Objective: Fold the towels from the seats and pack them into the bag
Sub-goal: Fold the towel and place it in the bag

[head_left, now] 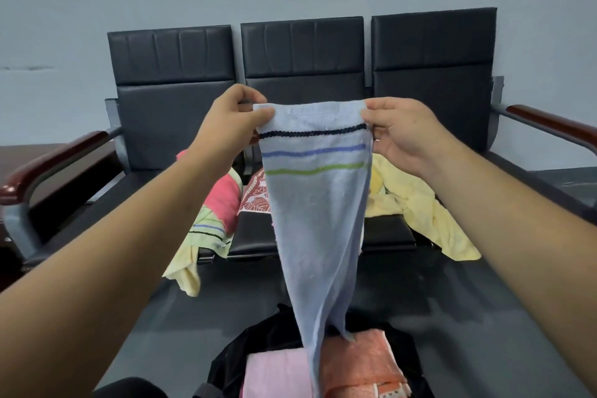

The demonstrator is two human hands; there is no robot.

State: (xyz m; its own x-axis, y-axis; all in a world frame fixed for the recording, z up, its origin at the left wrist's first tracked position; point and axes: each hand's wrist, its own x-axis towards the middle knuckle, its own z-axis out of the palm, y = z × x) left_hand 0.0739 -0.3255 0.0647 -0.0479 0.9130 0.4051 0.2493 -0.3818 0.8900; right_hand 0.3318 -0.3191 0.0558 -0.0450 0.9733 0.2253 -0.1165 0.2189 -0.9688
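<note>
Low before the seats (pixel 303 52), packed side by side in the open black bag (pixel 258 338): pink towel (pixel 277 371), orange towel (pixel 361 362). Above, pinching the blue striped towel (pixel 316 203) by its top corners with left hand (pixel 226 126) and right hand (pixel 400 132).

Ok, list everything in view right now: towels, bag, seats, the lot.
blue towel: one, pale blue, striped, held up before the seats
pink towel: one, pink, in the bag
orange towel: one, orange, in the bag
bag: one, black, open on the floor
yellow towel: one, pale yellow, loose on the right seat
towel bundle: count unclear, pink, green, yellow, draped off seat front
patterned towel: one, red and white, middle seat
seats: three, black, in a row
armrests: two, dark wood, row's ends
left hand: one, pinches blue towel's top left corner
right hand: one, pinches its top right corner
</note>
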